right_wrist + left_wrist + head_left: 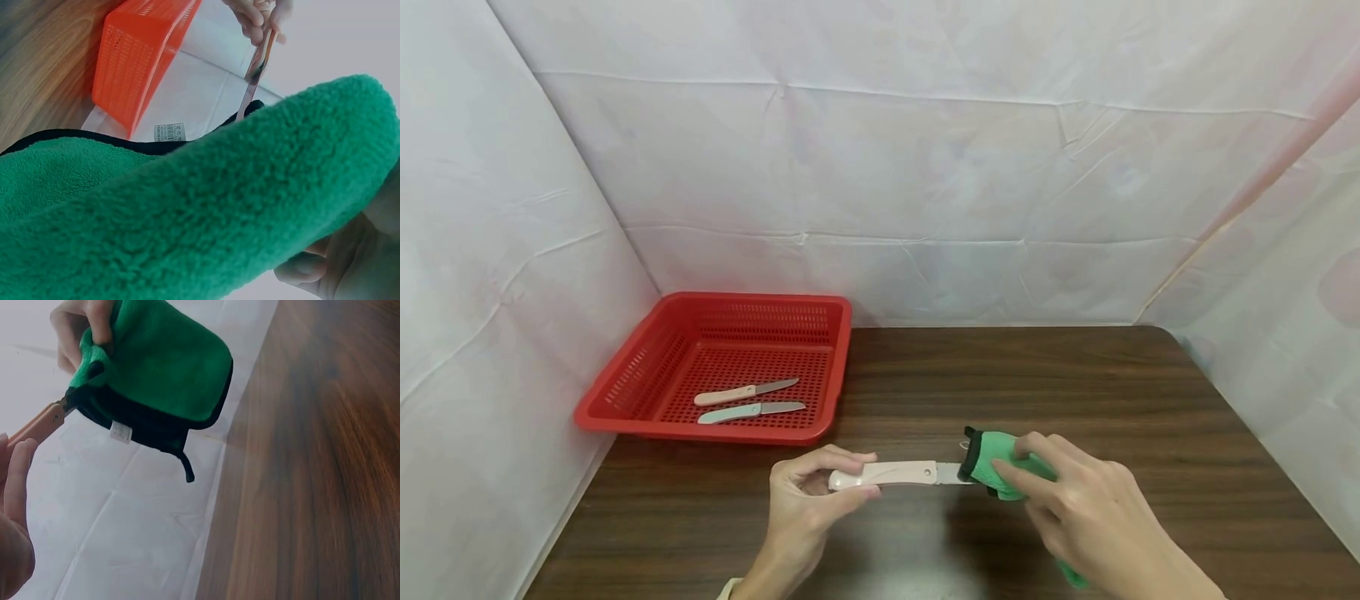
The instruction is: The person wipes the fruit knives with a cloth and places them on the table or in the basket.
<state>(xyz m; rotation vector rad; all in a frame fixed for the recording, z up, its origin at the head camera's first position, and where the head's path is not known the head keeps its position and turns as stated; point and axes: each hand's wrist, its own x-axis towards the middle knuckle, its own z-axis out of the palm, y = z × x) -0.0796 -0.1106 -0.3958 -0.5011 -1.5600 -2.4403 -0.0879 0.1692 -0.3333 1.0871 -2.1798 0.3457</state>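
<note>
A small knife (887, 474) with a pale pink handle lies level above the table, its handle pinched between thumb and fingers of my left hand (808, 500). Its blade points right. My right hand (1078, 496) grips a green cloth (1000, 450) with black edging, folded around the outer part of the blade, so the tip is hidden. In the left wrist view the cloth (169, 356) hangs down in a broad flap with a small white tag. The right wrist view shows the bare base of the blade (247, 97) entering the cloth.
A red plastic basket (816, 429) with slotted walls stands at the back left of the dark wooden table (1037, 375). Inside lie a pink-handled knife (726, 396) and a pale-green-handled knife (732, 413). White sheeting (925, 167) rises behind and at both sides.
</note>
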